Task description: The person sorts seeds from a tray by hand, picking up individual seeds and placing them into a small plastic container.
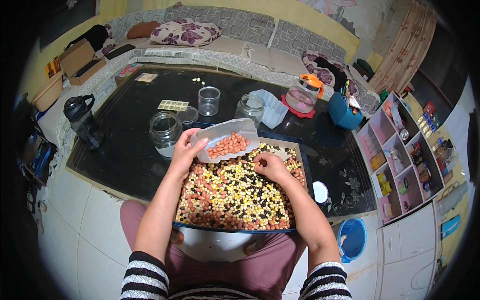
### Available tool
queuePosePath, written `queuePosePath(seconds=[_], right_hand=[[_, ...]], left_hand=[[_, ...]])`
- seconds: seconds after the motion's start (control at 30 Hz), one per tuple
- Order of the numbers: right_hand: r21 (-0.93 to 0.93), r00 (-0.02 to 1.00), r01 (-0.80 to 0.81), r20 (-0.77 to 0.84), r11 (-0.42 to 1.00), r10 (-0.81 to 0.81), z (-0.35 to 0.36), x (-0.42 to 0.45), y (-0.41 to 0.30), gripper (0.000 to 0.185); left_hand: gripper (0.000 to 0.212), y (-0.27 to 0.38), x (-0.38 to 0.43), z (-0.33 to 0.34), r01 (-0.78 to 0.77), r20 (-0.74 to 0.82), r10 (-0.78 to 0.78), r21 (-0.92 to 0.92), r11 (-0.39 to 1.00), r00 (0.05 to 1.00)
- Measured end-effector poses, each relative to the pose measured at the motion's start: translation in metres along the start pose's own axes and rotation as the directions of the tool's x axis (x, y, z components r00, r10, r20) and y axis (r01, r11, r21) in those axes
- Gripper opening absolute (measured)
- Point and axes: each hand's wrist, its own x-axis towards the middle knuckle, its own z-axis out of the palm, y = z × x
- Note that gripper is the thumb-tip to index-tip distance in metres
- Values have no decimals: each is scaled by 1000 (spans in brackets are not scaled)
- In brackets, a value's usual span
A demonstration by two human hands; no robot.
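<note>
My left hand [188, 150] grips the near left end of a translucent plastic container [247, 129], tilted above a box. Reddish peanuts [229, 144] lie in the container. My right hand [270, 167] is over the mixed beans, fingers curled with the tips together; whether a peanut is between them is hard to tell. The shallow box [308, 168] with dark blue edges rests at my lap and the table's near edge. It holds a mix of yellow corn kernels, pale beans, black beans [240, 198] and peanuts, with peanuts thickest along the near and left sides.
On the black table [123, 150] stand glass jars [165, 127], a clear cup [209, 101], a second plastic container [272, 108], an orange-lidded pitcher [302, 95] and a black bottle [82, 120]. A white lid [320, 192] lies right of the box. A blue bin [352, 240] stands on the floor.
</note>
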Motion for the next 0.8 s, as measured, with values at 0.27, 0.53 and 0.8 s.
queuePosePath(seconds=[0.27,0.53,0.8], right_hand=[[18,997,73,36,997,-73,-1,-2,2,15],[171,998,15,59,985,-26,-10,-2,1,12],[546,993,13,-108,838,54,-27,-3,-17,15]], left_hand=[[44,-3,0,0,10,48,-15,104,994,999],[49,2,-2,2,34,35,-36,46,998,999],[54,2,-3,4,7,77,-16,105,994,997]])
